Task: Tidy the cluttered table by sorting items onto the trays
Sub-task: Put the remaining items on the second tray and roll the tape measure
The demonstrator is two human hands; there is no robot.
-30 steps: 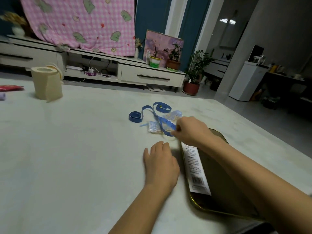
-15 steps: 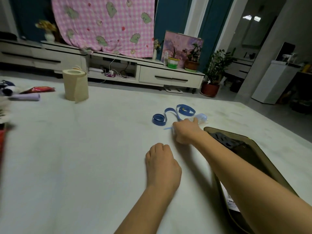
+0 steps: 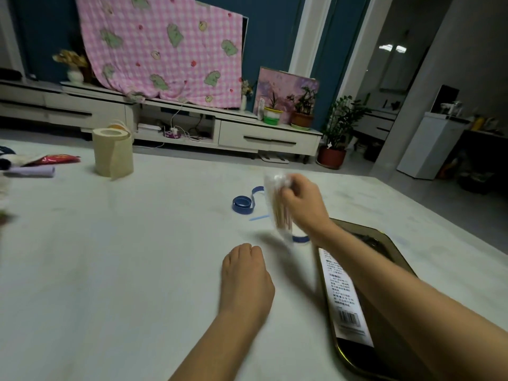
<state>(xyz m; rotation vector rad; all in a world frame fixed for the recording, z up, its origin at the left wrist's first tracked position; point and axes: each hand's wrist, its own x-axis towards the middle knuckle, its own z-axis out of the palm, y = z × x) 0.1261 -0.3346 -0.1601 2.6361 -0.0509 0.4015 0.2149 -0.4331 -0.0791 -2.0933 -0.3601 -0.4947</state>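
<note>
right hand [image 3: 301, 204]: now raised clear of the table [image 3: 110, 270], where half a second ago it lay low on the tabletop beside the blue ribbon [image 3: 242, 204]
clear packet [image 3: 277, 207]: lifted off the table, now hanging upright from the curled fingers, blurred, with pale thin sticks showing inside

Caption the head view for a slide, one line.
The left hand rests on the table while the right hand holds a clear packet of thin sticks up beside the tray.
</note>
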